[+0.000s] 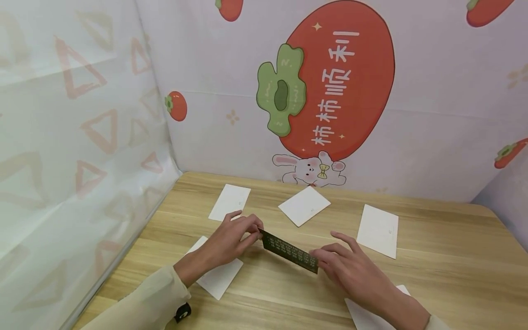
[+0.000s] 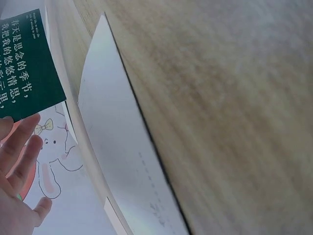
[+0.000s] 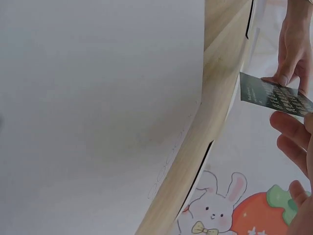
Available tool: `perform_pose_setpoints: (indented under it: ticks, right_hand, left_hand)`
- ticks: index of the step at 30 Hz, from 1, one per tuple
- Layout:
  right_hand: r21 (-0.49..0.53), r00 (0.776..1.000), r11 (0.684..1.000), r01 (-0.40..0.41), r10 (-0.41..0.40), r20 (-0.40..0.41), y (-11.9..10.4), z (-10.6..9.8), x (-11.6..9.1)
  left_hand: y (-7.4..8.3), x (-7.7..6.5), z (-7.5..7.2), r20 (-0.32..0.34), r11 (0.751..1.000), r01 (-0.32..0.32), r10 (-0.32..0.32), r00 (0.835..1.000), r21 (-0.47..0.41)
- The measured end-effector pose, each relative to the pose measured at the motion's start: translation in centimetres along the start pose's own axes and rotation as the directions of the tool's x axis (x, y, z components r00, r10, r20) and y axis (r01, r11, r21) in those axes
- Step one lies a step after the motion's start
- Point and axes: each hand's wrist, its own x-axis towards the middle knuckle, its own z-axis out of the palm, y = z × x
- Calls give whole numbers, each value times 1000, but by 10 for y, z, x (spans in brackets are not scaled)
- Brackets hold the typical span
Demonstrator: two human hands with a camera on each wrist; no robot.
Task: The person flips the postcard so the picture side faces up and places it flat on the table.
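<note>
A dark green card (image 1: 288, 251) printed with rows of pale characters is held up above the middle of the table, tilted. My left hand (image 1: 235, 238) pinches its left end between thumb and fingers. At the opposite end, my right hand (image 1: 350, 266) pinches the corner, with one finger stretched out. The left wrist view shows the card's green face (image 2: 34, 68) with white writing and the left fingertips at its lower edge. In the right wrist view the card (image 3: 274, 95) spans between both hands.
White cards lie around on the wooden table (image 1: 288, 298): a back left card (image 1: 227, 201), a back middle card (image 1: 304, 206), a right card (image 1: 378, 229), one under the left forearm (image 1: 220, 279) and one under the right (image 1: 365, 316). A printed cloth wall (image 1: 222, 146) stands behind.
</note>
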Motion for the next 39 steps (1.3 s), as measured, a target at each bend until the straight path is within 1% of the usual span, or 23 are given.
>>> perform_pose_setpoints:
  ticks: [3,10,14,17,22,25,29,35,39]
  right_hand:
    - [0,1000,1000,-13,13,-6,2,-1,-1]
    - [-60,998,997,-55,54,-8,9,-2,-5]
    - [-68,998,996,-61,60,-20,14,-1,-6]
    - [-65,998,996,-63,61,-30,16,0,-7]
    - [-86,995,992,-96,94,-32,17,2,-7]
    - [-118,994,987,-110,109,-17,16,3,-7]
    - [-167,991,979,-120,128,38,16,5,-7]
    - [-219,981,970,-108,140,137,16,7,-8]
    - [-261,975,960,-103,149,164,15,10,-8]
  left_hand:
    - [2,1,-1,16,1000,17,-16,1000,-9]
    - [4,2,1,47,999,42,-41,998,-22]
    - [4,3,2,72,998,63,-61,996,-31]
    - [4,2,3,88,997,74,-72,994,-24]
    - [5,3,3,100,996,87,-85,991,-10]
    - [6,4,4,98,995,95,-94,991,-2]
    - [7,5,5,83,995,94,-96,992,22]
    - [7,4,6,45,996,40,-44,998,84]
    - [6,4,7,44,990,4,-10,999,139]
